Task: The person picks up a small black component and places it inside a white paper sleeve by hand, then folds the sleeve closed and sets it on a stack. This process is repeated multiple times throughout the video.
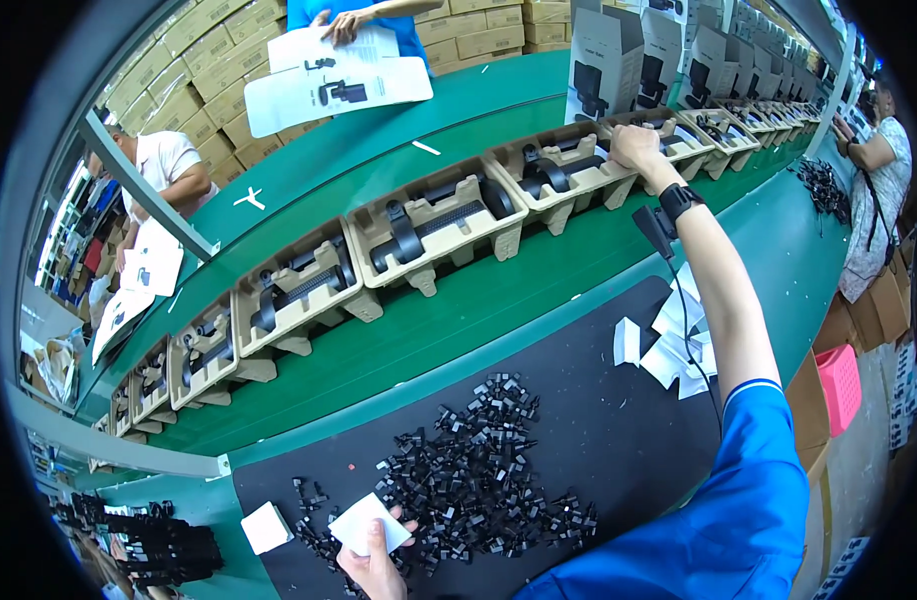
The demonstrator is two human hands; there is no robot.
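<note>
Head view: left grip [377, 570] holds a white paper stack [355, 522], thumb on top, at the left edge of a heap of small black parts [479, 470] on the counter's black mat [599, 410]. Right grip [636, 148] at a tan tray's [577, 192] right end; contents cannot be told.

The left hand [375, 568] holds white square paper [359, 522] beside a heap of small black parts [469, 480] on a dark mat [599, 420]. Far to the right, the right hand [637, 148] is at the right end of a moulded tray [587, 190], one of a row along the green conveyor [429, 330]. Beyond, a person in blue [409, 42] holds printed sheets [354, 95].
</note>
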